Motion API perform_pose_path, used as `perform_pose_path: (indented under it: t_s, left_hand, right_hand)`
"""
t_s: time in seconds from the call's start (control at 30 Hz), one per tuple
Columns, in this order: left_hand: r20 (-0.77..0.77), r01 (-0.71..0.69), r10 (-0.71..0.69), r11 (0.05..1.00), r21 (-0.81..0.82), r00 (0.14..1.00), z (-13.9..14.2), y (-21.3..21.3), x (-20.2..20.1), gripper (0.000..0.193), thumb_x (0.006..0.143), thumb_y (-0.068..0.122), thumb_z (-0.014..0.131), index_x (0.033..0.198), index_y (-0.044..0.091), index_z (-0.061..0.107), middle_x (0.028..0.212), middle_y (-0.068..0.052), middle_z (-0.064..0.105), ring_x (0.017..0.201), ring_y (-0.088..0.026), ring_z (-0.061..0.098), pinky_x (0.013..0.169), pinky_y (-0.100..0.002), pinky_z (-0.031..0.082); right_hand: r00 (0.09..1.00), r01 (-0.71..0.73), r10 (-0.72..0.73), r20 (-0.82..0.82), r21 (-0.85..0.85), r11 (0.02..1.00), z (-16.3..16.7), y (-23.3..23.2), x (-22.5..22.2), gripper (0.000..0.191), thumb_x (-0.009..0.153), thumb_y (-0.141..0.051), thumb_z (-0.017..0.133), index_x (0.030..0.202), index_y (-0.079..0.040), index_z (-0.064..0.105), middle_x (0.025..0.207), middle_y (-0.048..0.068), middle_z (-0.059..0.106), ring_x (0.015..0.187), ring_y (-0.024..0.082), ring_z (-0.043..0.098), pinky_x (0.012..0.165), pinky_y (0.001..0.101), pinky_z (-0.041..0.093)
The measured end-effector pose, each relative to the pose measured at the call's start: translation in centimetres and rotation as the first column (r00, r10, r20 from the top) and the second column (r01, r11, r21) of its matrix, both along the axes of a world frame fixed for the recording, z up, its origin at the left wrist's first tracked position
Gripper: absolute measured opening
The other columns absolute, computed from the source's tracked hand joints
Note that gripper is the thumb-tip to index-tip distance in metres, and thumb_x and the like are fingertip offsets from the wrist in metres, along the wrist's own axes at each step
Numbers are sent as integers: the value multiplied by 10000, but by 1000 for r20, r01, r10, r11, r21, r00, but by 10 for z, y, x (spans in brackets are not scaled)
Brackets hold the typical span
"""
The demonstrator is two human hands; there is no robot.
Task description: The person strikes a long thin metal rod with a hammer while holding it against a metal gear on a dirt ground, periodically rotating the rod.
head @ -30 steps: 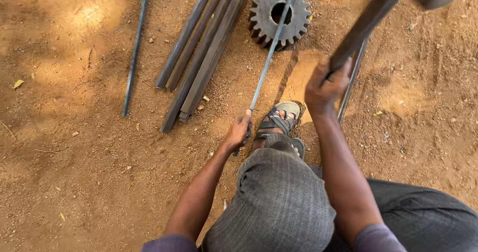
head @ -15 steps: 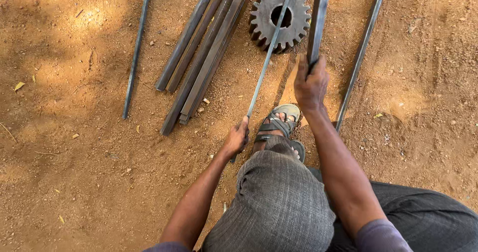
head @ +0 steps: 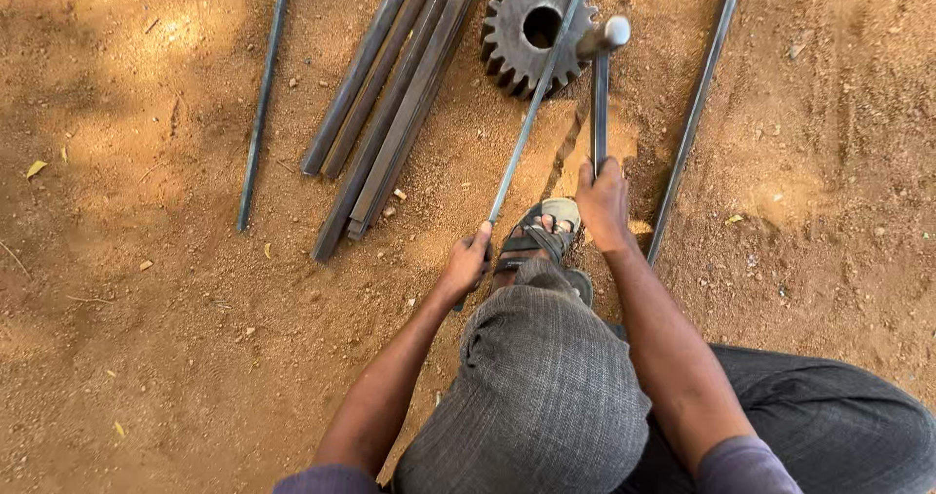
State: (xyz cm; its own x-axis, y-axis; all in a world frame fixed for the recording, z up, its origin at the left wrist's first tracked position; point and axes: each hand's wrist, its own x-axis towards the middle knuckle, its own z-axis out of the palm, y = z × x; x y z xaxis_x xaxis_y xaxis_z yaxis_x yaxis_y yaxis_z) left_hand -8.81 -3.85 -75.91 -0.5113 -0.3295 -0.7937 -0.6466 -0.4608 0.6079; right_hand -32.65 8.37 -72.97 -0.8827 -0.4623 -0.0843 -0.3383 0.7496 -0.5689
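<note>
My left hand point(head: 466, 263) grips the near end of a thin steel rod point(head: 531, 114) that runs away from me and lies across a large toothed gear point(head: 535, 28) on the dirt. My right hand point(head: 603, 201) is closed around the handle of a hammer point(head: 600, 94). The hammer's head point(head: 604, 36) is down on the rod at the gear's right edge. My sandalled foot point(head: 541, 236) rests on the ground between both hands, and my bent knee fills the lower middle.
A bundle of flat steel bars point(head: 395, 104) lies left of the gear. A single thin rod point(head: 263, 94) lies farther left, and another long rod point(head: 694, 114) lies right of the hammer. All around is reddish sandy ground point(head: 146, 338).
The hammer has swung down from its raised position at the upper right onto the rod at the gear. My left hand has kept its hold on the rod.
</note>
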Motion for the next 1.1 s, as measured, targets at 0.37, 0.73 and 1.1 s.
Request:
perform_pose_path:
  t_s: [0.37,0.73,1.1]
  left_hand:
    - [-477,36,-33,999,-3,878,169,-78,-105,448,996,370,595,1106,-62,637,591,-44,611,389,-124,553,344,-287,446]
    - [-604,-112,574,770,629,553,254,-57,-183,471,1059,480,504,1023,12,465,659,-73,576,385,-111,461,314,-285,361]
    - [-641,-190,521,837,513,564,256,-52,-195,445,1083,395,427,1027,-27,559,651,-82,586,395,-88,489,307,-263,394]
  right_hand:
    - [968,57,-78,238,95,994,4,-11,22,338,1088,-326,527,1031,3,575,677,54,551,532,197,504,489,440,433]
    - [990,5,6,137,-83,997,30,-16,24,862,772,-390,798,1403,79,443,1112,353,658,1069,522,631,909,553,487]
    - [960,94,-121,251,115,989,1,-8,18,567,889,-364,712,1217,94,648,1087,330,704,1072,465,687,909,540,529]
